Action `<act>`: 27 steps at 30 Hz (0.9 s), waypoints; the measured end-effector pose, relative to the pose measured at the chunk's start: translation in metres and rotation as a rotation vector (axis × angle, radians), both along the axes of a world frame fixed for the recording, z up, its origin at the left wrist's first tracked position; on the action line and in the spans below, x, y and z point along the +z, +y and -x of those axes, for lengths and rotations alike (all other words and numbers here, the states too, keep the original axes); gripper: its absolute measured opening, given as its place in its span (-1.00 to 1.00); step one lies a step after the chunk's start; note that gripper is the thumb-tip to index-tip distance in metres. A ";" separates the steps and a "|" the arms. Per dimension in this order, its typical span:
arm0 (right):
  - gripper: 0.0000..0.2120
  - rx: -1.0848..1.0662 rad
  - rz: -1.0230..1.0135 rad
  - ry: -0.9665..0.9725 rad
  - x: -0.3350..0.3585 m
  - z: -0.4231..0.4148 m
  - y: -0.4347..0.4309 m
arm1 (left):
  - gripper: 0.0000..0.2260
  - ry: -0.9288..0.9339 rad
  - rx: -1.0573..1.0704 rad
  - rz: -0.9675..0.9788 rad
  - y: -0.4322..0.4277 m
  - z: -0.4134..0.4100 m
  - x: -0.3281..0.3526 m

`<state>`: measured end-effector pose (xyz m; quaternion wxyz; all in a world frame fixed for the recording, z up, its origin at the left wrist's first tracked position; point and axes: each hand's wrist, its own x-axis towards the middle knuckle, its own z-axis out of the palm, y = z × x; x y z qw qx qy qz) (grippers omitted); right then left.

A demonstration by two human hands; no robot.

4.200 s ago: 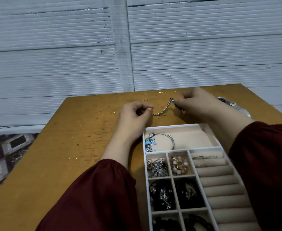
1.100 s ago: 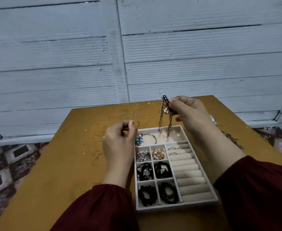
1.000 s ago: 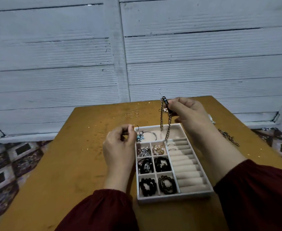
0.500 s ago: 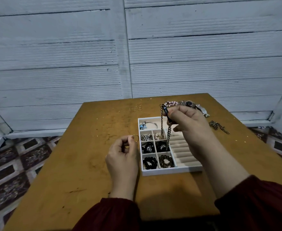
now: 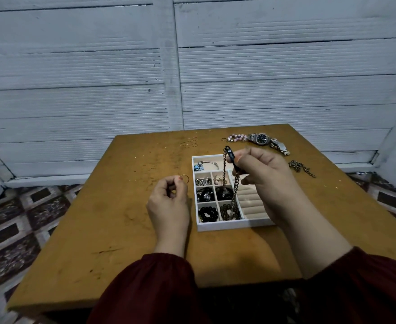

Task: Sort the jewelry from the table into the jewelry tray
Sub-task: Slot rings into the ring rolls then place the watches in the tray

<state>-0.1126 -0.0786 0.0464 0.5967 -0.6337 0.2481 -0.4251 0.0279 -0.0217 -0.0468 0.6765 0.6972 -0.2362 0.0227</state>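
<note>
Jewelry tray, white, compartmented: on the wooden table, right of centre. Chain bracelet, gold-toned with a dark clasp: dangling over the tray's middle compartments, pinched at its top between thumb and fingertips of the right hand. Small gold ring: pinched by thumb and forefinger of the left hand, just left of the tray, other fingers curled. Far side of the table: loose gold rings, pink bead bracelet, wristwatch; dark chain at right.

No readable text, labels or numbers anywhere; watch dial too small to read
</note>
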 end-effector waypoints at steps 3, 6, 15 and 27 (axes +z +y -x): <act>-0.81 0.002 0.000 0.010 -0.002 0.002 -0.001 | -0.92 -0.002 0.008 0.011 0.000 0.000 0.000; -0.78 0.002 -0.004 0.026 -0.004 0.003 -0.001 | -0.91 -0.005 0.006 0.016 -0.001 -0.001 -0.002; -0.77 0.005 -0.051 0.052 -0.016 0.005 0.003 | -0.92 -0.030 0.016 0.021 -0.002 -0.003 -0.004; -0.80 0.005 -0.064 0.134 -0.032 0.009 -0.001 | -0.92 -0.029 0.014 0.021 -0.002 -0.004 -0.005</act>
